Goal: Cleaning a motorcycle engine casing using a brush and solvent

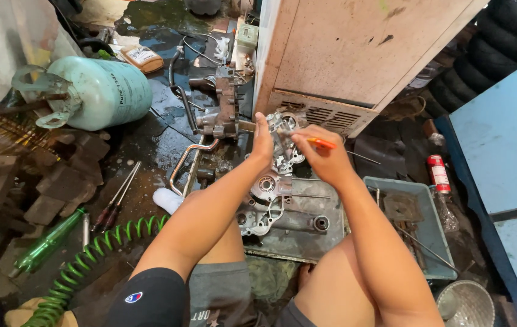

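My left hand grips the upper edge of a silver metal engine casing that stands tilted on a flat grey metal tray between my knees. My right hand is closed around a thin tool with an orange handle, its tip at the casing's top part. Both forearms reach forward from my lap. The casing's back side is hidden.
A pale green gas cylinder lies at the left, a coiled green hose and two screwdrivers on the wet floor. A second engine block stands ahead, a rusty white cabinet behind it. A grey parts bin sits right.
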